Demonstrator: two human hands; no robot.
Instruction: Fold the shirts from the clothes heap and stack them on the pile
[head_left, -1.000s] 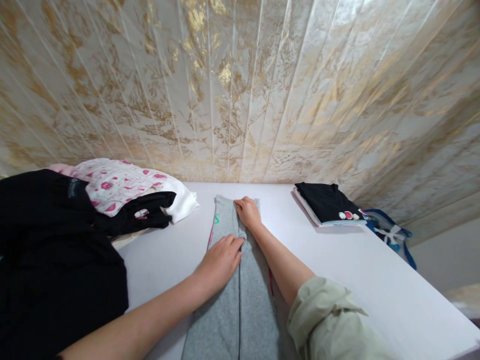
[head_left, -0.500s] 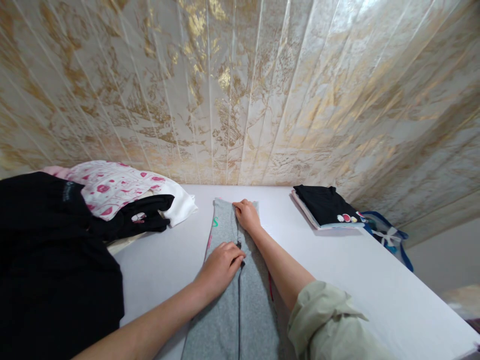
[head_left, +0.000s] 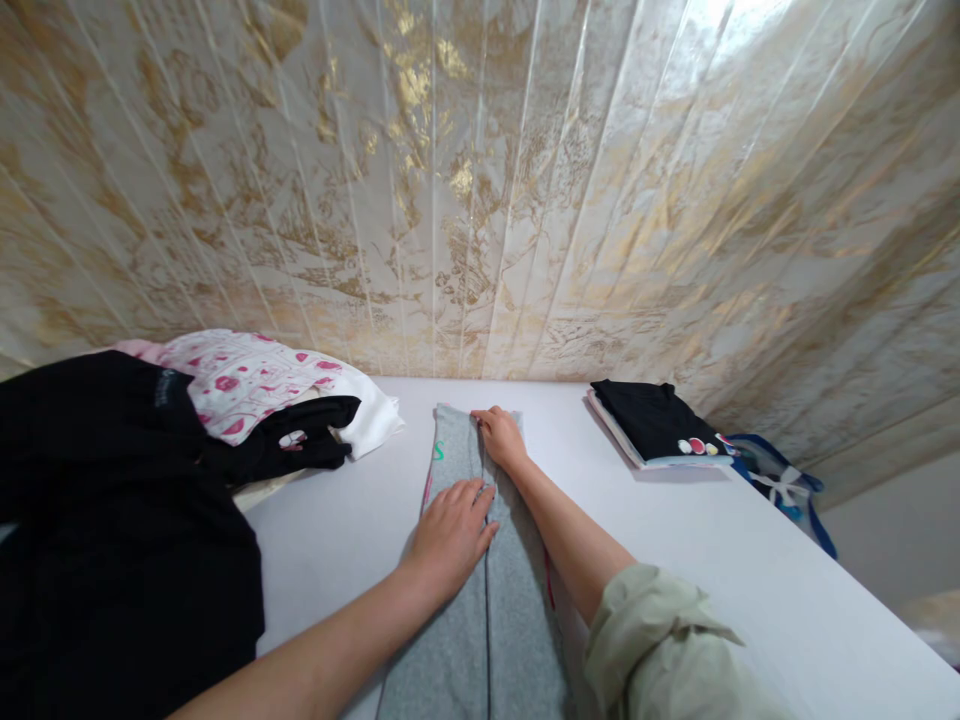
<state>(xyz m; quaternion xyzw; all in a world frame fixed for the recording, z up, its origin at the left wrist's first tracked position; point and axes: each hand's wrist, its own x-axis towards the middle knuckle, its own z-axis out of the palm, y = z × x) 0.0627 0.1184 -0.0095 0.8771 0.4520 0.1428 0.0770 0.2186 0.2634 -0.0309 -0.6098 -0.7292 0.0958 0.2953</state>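
Observation:
A long grey garment [head_left: 450, 640] lies in front of me with both sides folded inward, so that its edges meet along a middle line. A green letter and pink print show near its far left edge. My left hand [head_left: 452, 530] rests flat on the fold, its fingers stretched across the middle line. At the far end, my right hand [head_left: 501, 437] has its fingers drawn together on the inner edge of the right-hand fold. The fingertips' hold on the cloth is partly hidden.
On the left are a large black garment [head_left: 135, 540], a white cloth with pink print [head_left: 247, 375] and a smaller black garment [head_left: 300, 435]. A folded stack topped by a black shirt [head_left: 649, 415] sits at the right edge, near a blue-trimmed clear bag [head_left: 814, 510]. A patterned curtain [head_left: 465, 250] hangs behind the white table [head_left: 675, 540].
My left hand has gone from pinching the cloth at the middle line to lying flat, and the gap there has closed. My right hand stays at the far end. The view has shifted slightly.

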